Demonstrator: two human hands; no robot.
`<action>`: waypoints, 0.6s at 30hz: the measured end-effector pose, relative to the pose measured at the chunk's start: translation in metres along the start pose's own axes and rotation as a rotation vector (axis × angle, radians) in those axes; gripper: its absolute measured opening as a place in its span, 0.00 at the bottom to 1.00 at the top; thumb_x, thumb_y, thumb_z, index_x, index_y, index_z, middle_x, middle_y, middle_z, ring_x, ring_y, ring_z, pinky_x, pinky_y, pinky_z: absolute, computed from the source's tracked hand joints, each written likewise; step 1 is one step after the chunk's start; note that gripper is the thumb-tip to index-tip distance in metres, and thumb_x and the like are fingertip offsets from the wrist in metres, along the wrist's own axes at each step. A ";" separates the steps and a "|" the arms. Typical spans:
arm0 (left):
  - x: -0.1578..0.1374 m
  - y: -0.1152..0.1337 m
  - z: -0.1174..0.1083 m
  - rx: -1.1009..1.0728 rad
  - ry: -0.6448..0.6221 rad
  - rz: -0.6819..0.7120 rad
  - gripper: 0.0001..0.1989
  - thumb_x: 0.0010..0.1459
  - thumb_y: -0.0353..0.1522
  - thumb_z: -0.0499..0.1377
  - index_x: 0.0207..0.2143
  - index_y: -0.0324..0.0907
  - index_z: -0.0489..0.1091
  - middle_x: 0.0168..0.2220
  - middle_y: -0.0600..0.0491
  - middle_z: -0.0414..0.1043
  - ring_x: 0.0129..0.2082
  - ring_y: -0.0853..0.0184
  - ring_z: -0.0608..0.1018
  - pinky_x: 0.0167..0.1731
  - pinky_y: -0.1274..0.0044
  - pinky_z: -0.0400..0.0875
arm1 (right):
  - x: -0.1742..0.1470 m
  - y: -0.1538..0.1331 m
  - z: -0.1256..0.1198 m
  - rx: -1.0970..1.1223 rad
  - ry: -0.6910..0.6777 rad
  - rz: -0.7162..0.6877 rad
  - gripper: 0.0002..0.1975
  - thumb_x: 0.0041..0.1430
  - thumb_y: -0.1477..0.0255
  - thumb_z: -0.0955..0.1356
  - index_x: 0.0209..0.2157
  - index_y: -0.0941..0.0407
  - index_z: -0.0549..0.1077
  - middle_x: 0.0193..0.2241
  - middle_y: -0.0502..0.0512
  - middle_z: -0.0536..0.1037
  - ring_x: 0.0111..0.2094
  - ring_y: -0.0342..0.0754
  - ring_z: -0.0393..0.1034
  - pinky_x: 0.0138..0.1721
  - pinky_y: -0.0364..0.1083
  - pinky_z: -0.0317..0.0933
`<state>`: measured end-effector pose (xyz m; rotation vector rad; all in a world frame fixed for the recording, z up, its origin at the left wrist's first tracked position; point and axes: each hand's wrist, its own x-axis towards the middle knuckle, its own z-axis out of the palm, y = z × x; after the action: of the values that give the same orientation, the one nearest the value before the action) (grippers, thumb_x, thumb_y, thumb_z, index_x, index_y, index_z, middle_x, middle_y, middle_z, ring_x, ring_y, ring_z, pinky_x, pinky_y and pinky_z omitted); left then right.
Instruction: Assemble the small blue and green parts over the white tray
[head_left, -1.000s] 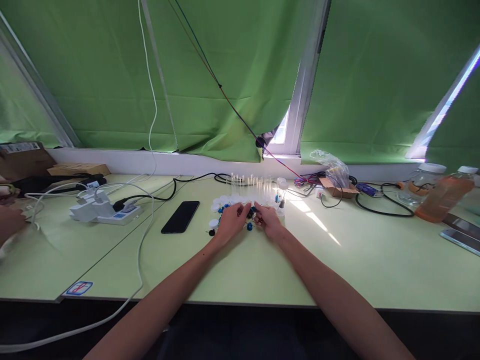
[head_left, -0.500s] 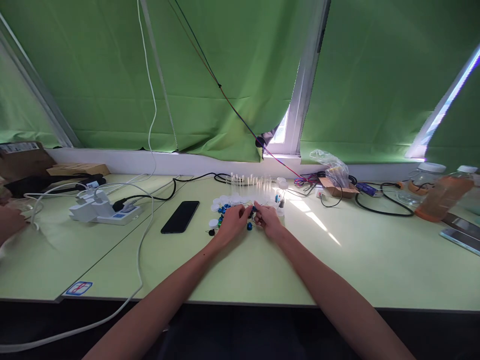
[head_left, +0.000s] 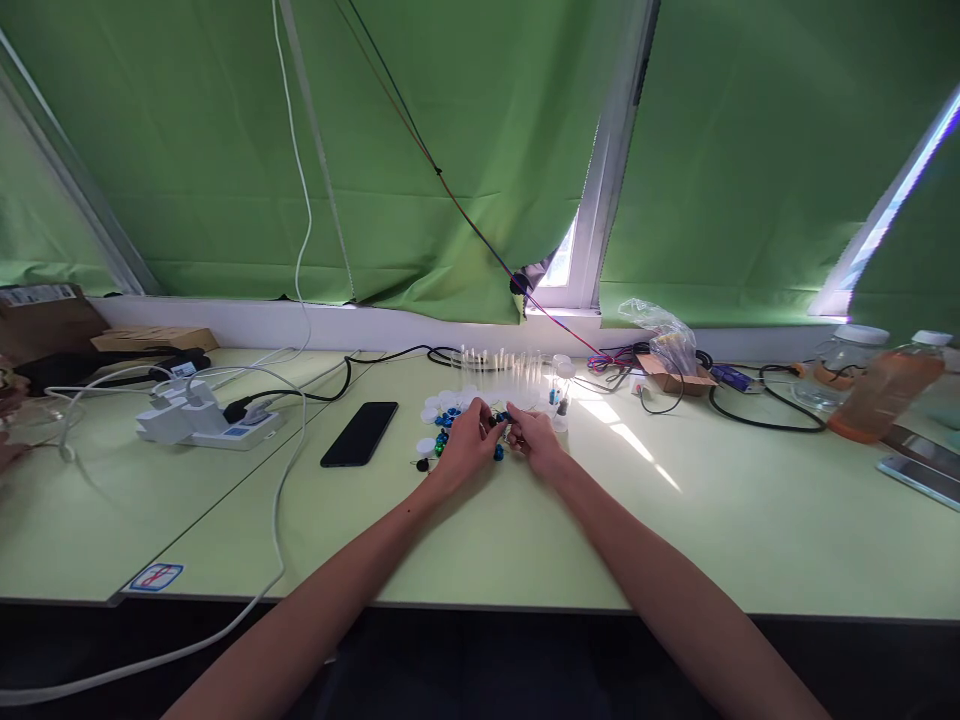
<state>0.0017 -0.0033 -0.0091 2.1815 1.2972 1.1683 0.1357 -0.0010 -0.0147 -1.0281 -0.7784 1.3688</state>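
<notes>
One blue piece (head_left: 499, 453) now part-hidden by left hand (head_left: 466, 446), its grip unclear, right hand (head_left: 536, 437) pinching dark piece (head_left: 502, 416)

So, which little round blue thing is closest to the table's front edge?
The blue piece on the table between left hand and right hand; other visible blue pieces are farther back.

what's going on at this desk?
Someone is working bare-handed on small parts. The left hand and right hand meet at the fingertips around a small dark part; it is too small to tell exactly how each one grips it. Loose blue parts and white caps lie by the left hand, and clear tubes stand just beyond both. A phone lies farther left on the table.
</notes>
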 end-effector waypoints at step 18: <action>0.004 -0.003 -0.001 -0.107 -0.042 -0.080 0.15 0.49 0.42 0.63 0.27 0.43 0.62 0.26 0.55 0.69 0.25 0.68 0.70 0.25 0.76 0.62 | -0.003 -0.001 0.003 -0.066 -0.026 -0.036 0.23 0.54 0.63 0.72 0.15 0.56 0.59 0.09 0.44 0.60 0.11 0.37 0.54 0.13 0.39 0.49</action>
<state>0.0001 0.0012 -0.0089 2.0480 1.2630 1.1281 0.1333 -0.0033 -0.0127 -1.0446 -0.8627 1.3349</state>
